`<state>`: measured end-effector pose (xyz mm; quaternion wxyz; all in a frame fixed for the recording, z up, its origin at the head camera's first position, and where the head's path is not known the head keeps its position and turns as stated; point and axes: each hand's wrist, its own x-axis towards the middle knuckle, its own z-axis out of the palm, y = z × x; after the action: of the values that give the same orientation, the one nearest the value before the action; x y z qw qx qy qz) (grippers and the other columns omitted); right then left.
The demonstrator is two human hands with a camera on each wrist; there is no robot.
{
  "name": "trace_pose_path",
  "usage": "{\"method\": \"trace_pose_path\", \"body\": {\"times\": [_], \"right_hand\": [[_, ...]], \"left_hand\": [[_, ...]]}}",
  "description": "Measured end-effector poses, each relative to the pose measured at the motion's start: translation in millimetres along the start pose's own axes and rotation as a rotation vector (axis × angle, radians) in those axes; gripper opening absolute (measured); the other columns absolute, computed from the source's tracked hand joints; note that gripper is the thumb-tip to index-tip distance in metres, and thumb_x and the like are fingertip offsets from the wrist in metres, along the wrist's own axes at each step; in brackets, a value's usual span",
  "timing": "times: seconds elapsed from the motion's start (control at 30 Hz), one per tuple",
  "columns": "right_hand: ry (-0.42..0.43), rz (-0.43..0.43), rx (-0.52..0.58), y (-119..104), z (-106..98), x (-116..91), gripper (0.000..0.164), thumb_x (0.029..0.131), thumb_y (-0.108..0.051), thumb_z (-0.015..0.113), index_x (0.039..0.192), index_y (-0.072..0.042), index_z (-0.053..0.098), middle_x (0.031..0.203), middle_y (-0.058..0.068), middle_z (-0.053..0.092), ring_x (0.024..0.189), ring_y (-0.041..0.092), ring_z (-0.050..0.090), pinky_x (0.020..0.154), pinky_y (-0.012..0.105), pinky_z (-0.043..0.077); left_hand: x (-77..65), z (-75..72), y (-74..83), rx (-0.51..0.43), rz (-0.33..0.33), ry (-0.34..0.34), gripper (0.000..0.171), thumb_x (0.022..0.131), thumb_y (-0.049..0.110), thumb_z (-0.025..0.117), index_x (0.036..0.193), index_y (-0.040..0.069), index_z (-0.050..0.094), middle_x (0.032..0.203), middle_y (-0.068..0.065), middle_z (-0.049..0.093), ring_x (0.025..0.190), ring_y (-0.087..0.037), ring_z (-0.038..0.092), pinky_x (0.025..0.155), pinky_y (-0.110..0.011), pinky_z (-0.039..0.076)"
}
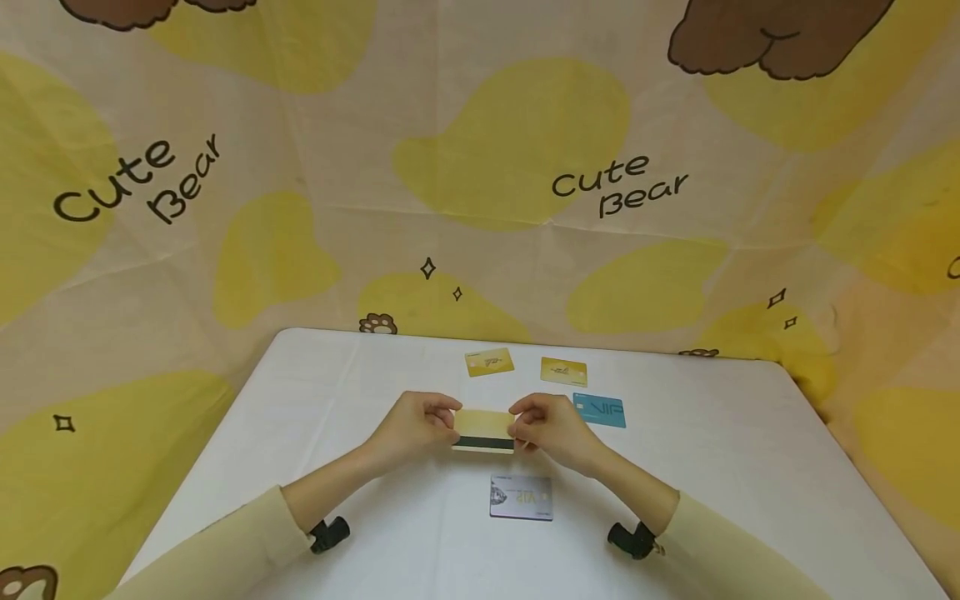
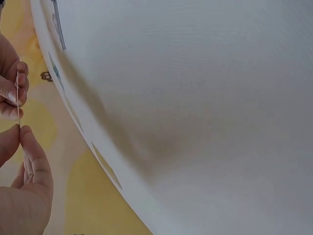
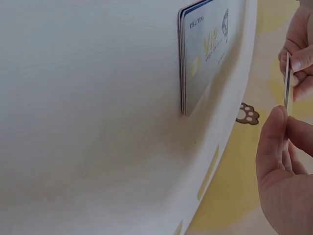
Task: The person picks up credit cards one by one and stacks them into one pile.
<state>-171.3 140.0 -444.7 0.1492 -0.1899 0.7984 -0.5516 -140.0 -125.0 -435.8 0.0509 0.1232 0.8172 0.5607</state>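
A: Got a fix on striped card (image 1: 483, 420)?
B: Yep. Held up off white table (image 1: 420, 550), approx 6 o'clock of head-view ctr. Showing pale gold face w/ dark stripe toward head cam.
A: Hands, pls?
B: Pinching card's 9 o'clock edge w/ L hand (image 1: 416, 425), thumb + fingers nearly together. Ditto 3 o'clock edge w/ R hand (image 1: 557, 429). Only card thickness btwn fingertips, per wrist cams.
A: Other stuff, rel. to card?
B: Near gold card (image 1: 489, 362) at 12, 2nd gold card (image 1: 564, 372) at 2, teal VIP card (image 1: 599, 410) at 3, just past R hand. Also silver VIP stack (image 1: 521, 497) at 5, looking several cards thick in R wrist view. Lying flat on table.
A: Behind?
B: Yellow-blotched "Cute Bear" cloth (image 1: 510, 142), past table's 12 o'clock edge.
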Motion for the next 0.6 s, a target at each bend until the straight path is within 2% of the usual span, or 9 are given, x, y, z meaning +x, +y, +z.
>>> {"method": "trace_pose_path", "body": {"times": [0.27,0.6], "right_hand": [[-0.01,0.018,0.001,3,-5,-11,0.028,0.094,-0.005,0.076,0.116,0.008,0.066,0.083,0.008,0.072,0.075,0.031,0.072,0.071,0.04,0.062],[-0.016,0.044,0.019,10,-10,-24,0.031,0.094,-0.007,0.078,0.117,0.009,0.065,0.083,0.008,0.071,0.071,0.022,0.069,0.067,0.033,0.061]], "left_hand": [[0.3,10.0,-1.8,-0.003,-0.014,-0.017,0.04,0.076,-0.009,0.075,0.116,-0.013,0.071,0.08,-0.003,0.068,0.071,-0.013,0.063,0.068,-0.022,0.052],[-0.5,21.0,-3.0,0.0,-0.019,-0.071,0.038,0.078,-0.009,0.076,0.115,-0.012,0.072,0.079,-0.001,0.068,0.069,-0.011,0.062,0.065,-0.021,0.051]]}}
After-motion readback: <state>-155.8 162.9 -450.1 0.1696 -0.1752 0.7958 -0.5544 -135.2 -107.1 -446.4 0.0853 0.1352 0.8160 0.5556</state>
